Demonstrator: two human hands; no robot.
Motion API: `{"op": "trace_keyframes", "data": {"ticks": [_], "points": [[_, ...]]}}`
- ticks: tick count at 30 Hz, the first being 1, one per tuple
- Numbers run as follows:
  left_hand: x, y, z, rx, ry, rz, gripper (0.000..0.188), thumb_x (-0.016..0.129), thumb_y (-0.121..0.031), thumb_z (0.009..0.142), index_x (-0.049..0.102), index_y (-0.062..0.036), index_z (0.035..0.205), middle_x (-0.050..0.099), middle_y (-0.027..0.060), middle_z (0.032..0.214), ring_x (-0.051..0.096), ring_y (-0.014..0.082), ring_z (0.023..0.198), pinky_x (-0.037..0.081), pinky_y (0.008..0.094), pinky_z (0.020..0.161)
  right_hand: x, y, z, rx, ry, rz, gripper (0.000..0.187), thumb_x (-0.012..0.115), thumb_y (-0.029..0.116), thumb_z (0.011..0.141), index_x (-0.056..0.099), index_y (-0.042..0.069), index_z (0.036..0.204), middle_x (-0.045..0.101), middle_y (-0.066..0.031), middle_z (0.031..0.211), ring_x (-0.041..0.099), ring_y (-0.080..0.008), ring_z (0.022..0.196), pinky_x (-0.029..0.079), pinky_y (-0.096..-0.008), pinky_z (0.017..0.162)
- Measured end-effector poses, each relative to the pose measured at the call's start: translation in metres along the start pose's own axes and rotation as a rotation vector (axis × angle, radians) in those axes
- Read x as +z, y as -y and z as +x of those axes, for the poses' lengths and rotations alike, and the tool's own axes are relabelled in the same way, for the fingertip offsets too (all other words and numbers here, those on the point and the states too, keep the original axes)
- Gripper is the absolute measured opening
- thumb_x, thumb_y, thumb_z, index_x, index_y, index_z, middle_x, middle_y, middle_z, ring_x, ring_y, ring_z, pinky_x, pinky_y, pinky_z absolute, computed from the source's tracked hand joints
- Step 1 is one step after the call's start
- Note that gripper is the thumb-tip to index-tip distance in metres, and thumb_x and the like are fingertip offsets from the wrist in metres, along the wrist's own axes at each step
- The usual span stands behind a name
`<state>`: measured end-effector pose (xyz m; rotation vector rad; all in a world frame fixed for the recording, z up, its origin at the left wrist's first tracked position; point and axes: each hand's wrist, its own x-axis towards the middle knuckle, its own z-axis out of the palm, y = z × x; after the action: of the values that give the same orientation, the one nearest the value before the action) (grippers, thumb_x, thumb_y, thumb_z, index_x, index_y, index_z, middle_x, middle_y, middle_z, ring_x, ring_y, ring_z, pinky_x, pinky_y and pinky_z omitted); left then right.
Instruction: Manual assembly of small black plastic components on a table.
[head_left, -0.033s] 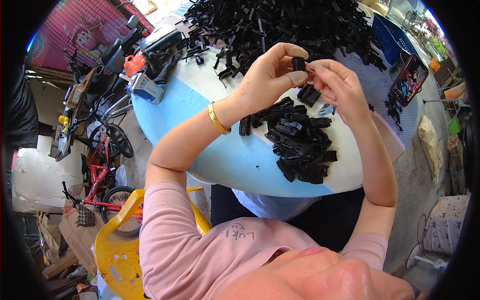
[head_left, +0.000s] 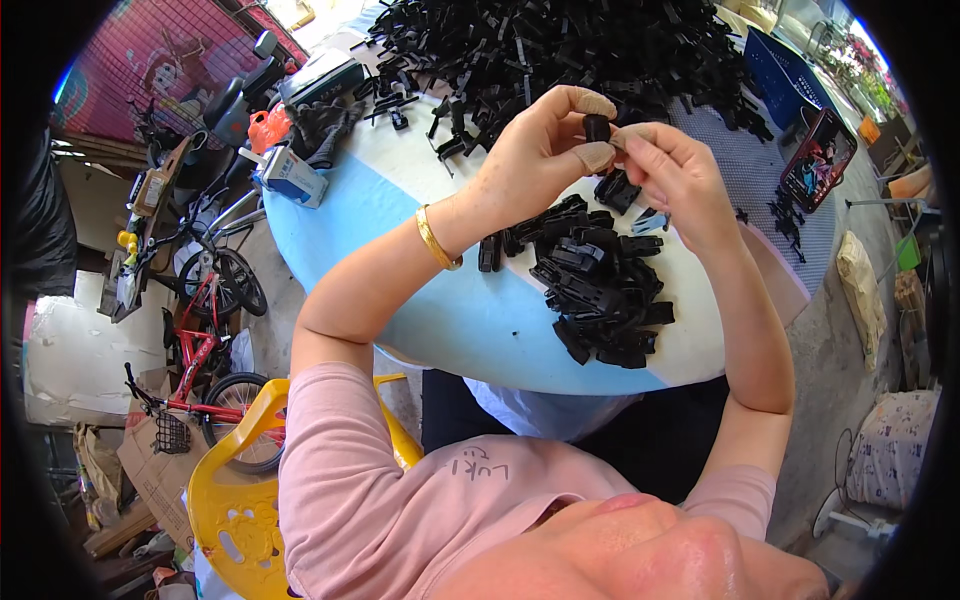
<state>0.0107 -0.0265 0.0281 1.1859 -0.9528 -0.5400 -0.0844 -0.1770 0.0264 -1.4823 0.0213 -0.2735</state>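
My left hand (head_left: 545,150), with tan covers on the thumb and index fingertips, pinches a small black plastic part (head_left: 597,128) above the table. At the part's right side, my right hand (head_left: 678,180) has its thumb and index finger pressed together; what lies between them is too small to make out. Beneath the right palm shows a small pale-blue piece (head_left: 650,222), and I cannot tell whether the hand holds it. Below both hands lies a pile of black plastic parts (head_left: 600,285). A far larger heap of black parts (head_left: 560,50) covers the table's back.
The round table (head_left: 420,310) has a blue and white top. A phone (head_left: 820,160) and a blue basket (head_left: 780,75) stand at its right. On the left edge are a blue-white carton (head_left: 292,178) and dark gloves (head_left: 325,130). A yellow chair (head_left: 240,480) stands at the lower left.
My right fingers have shifted slightly against the black part's side. My left hand and the piles look the same.
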Motion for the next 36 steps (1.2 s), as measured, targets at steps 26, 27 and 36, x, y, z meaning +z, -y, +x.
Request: {"op": "trace_keyframes", "data": {"ticks": [26, 27, 36], "points": [[-0.021, 0.007, 0.015, -0.056, 0.330, 0.644, 0.031, 0.069, -0.023, 0.072, 0.062, -0.0052, 0.096, 0.063, 0.0102, 0.085, 0.061, 0.0188, 0.076, 0.048, 0.0317, 0.072, -0.044, -0.004, 0.021, -0.018, -0.192, 0.007, 0.019, 0.053, 0.016, 0.086, 0.062, 0.002, 0.094, 0.044, 0.0055, 0.057, 0.028, 0.0009, 0.042, 0.020, -0.0148, 0.038], [-0.023, 0.013, 0.024, 0.029, 0.234, 0.865, 0.030, 0.068, -0.023, 0.071, 0.062, -0.0045, 0.094, 0.061, 0.0093, 0.084, 0.058, 0.0208, 0.078, 0.047, 0.0326, 0.072, -0.038, -0.007, 0.023, -0.026, -0.226, -0.105, 0.019, 0.053, 0.016, 0.086, 0.062, 0.002, 0.094, 0.044, 0.0055, 0.058, 0.028, 0.0009, 0.042, 0.020, -0.0149, 0.037], [-0.021, 0.061, 0.068, 0.498, 0.002, 1.640, 0.019, 0.061, -0.014, 0.068, 0.062, -0.0085, 0.086, 0.053, 0.0078, 0.094, 0.047, 0.0256, 0.096, 0.042, 0.0337, 0.078, -0.041, -0.028, 0.025, -0.425, -0.259, -0.591, 0.018, 0.062, 0.010, 0.079, 0.063, 0.002, 0.096, 0.055, 0.0035, 0.068, 0.045, -0.0021, 0.060, 0.039, -0.0181, 0.053]]}}
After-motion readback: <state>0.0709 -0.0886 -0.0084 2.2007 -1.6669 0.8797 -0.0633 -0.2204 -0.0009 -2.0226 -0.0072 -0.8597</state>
